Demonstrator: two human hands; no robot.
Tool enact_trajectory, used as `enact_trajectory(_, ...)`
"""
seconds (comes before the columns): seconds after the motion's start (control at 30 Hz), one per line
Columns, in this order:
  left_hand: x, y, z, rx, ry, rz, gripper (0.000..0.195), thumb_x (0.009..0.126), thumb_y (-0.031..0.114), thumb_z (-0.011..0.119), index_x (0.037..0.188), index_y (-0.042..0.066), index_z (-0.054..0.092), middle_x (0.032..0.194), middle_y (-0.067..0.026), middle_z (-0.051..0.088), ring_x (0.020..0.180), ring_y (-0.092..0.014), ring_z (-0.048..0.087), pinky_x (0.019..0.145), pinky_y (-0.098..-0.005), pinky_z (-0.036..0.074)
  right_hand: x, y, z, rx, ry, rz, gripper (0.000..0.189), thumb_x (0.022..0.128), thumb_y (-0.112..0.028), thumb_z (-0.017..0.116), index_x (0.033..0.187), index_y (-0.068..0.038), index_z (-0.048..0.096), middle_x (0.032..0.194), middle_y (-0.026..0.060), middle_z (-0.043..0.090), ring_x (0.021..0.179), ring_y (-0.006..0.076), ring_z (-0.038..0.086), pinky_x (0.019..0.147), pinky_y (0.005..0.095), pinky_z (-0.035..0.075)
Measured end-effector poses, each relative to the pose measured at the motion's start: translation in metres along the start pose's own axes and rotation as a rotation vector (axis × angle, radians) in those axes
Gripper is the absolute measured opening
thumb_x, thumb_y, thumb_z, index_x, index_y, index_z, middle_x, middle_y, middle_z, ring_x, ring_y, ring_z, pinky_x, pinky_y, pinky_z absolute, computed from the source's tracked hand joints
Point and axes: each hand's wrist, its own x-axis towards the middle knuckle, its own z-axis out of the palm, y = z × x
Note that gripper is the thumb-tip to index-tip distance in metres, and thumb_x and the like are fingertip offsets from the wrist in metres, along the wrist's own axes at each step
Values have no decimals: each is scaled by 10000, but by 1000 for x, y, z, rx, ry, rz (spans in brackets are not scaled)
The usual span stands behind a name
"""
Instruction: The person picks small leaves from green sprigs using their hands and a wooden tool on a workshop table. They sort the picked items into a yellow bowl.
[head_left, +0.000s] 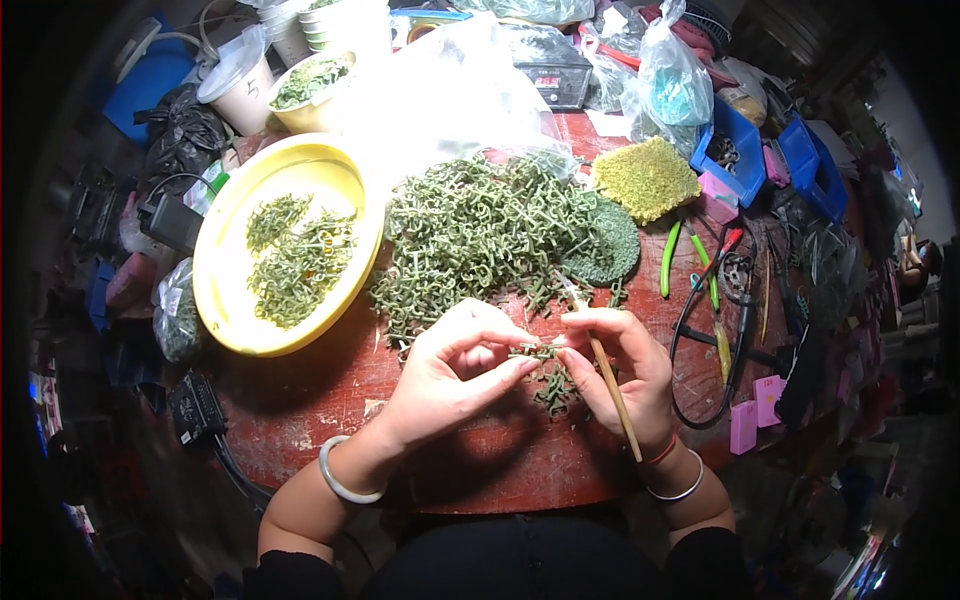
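My left hand and my right hand meet over the near part of the red table. Between their fingertips is a small green piece, wax-like and branching. A thin wooden-handled tool with a pale pointed tip also rests in my right hand, slanting across the palm. Just below the fingers lie a few loose green pieces. A large heap of similar pieces spreads out beyond my hands. More of them sit inside the yellow basin on the left.
A round green pad and a yellow textured sponge adjoin the heap. To the right are green-handled pliers, a black cable, pink boxes and blue bins. Behind stand a display unit and white tubs.
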Motion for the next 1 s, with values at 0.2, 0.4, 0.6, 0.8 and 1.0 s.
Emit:
enact_trajectory(0.2,1,5,4,-97,-14,7,224,883,-114,655,1083,-20,692,1128,-97,586,1028,-139,601,845,-252,533,-1,0,0,-64,-13,-33,311,847,44,716,1142,-15,638,908,102,688,820,166,702,722,285,551)
enact_trajectory(0.4,1,1,-1,162,-14,117,216,887,-109,640,1082,-31,687,1123,-100,586,997,-131,602,811,-237,524,1,-7,3,-147,48,-99,272,871,48,679,1136,7,639,906,112,687,795,199,694,722,314,552)
enact_trajectory(0.6,0,2,3,5,50,68,213,884,-129,625,1068,-39,684,1119,-102,579,995,-131,599,818,-247,527,-8,-10,-6,-60,88,-289,285,1041,-216,537,1026,25,690,834,90,668,681,162,609,603,284,479)
enact_trajectory(0.8,2,-1,3,17,47,83,205,884,-130,626,1060,-43,683,1125,-100,571,986,-127,600,811,-240,526,-5,-9,-6,-73,-4,-378,238,1027,-179,562,1001,16,696,821,75,654,663,205,572,609,327,458)
enact_trajectory(1.0,1,1,3,1,52,63,196,883,-125,630,1050,-41,687,1122,-98,573,987,-123,598,799,-234,522,-3,-8,-4,-83,-26,-373,231,1025,-179,567,1009,14,694,816,80,651,662,206,567,610,329,457)
